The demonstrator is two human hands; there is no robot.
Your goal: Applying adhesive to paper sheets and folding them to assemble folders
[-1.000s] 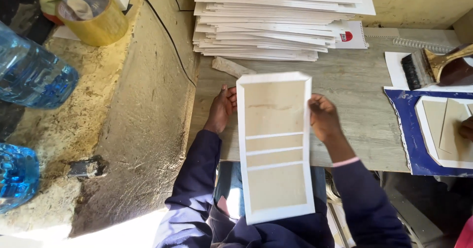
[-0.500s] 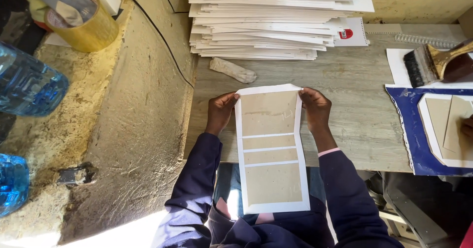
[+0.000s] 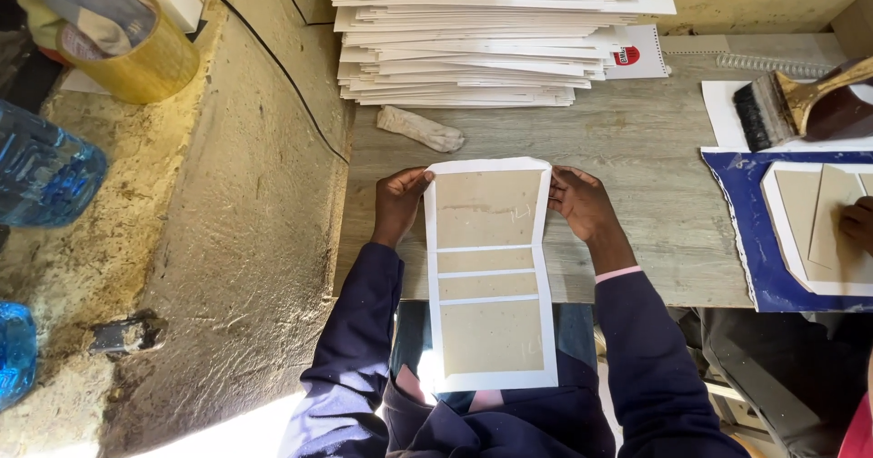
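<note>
While the fingers point(image 3: 416, 183) of the left hand point(image 3: 398, 205) pinch the left edge of a white cover sheet point(image 3: 491, 271), those of the right hand point(image 3: 582, 205) close on its right edge, so both hands grip the sheet near its far end. The sheet lies lengthwise, its far half on the wooden worktop point(image 3: 637, 149) and its near half hanging over the person's lap. Four tan boards point(image 3: 488, 208) already sit on it, two large and two narrow strips between them, each with a white margin around it; by my judgement the boards are mounted, while the margins look unfolded and the corners uncut, so that much is left.

Beyond the hands lies a crumpled rag point(image 3: 420, 128), then a tall stack of white sheets point(image 3: 491, 35) with a small white booklet bearing a round red mark point(image 3: 627, 55) tucked beside it. To the right, a wide brush point(image 3: 791, 103) rests by a blue sheet point(image 3: 737, 231) where another person's hand point(image 3: 857, 224) works on boards. On the left ledge stand a roll of tan tape point(image 3: 136, 58) and blue water bottles point(image 3: 41, 171).
</note>
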